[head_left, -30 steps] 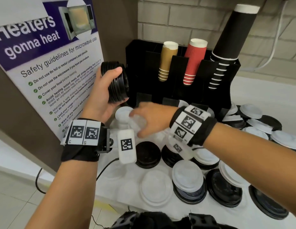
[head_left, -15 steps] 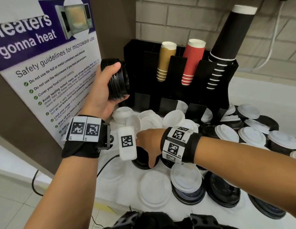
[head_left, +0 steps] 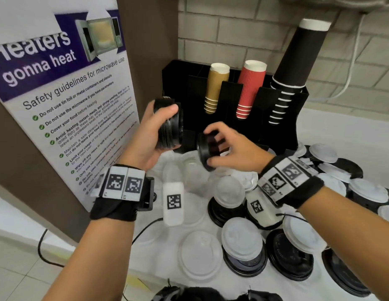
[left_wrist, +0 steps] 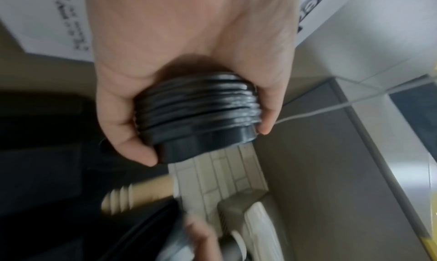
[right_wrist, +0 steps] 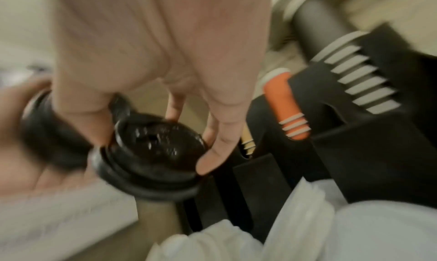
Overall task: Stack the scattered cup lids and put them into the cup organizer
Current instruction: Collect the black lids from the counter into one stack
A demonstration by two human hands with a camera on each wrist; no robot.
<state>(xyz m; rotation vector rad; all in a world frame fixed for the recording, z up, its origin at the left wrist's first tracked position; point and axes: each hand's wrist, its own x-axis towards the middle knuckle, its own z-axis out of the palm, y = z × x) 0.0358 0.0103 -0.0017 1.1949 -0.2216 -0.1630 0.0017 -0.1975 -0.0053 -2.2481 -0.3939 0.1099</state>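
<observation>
**Hands mid-stack: one black lid about to join the pile**

Left hand (head_left: 145,135) curls round a stack (head_left: 169,124) of black lids, held on edge in front of the organizer (head_left: 232,94). Right hand (head_left: 230,148) pinches a single lid (head_left: 205,148) by its rim, just beside the stack, not touching.

Step, as judged: gathering black lids. Next: line the rims up and nest the lid onto the stack's open end. Many loose lids (head_left: 241,242) lie on the table (head_left: 159,257).
</observation>
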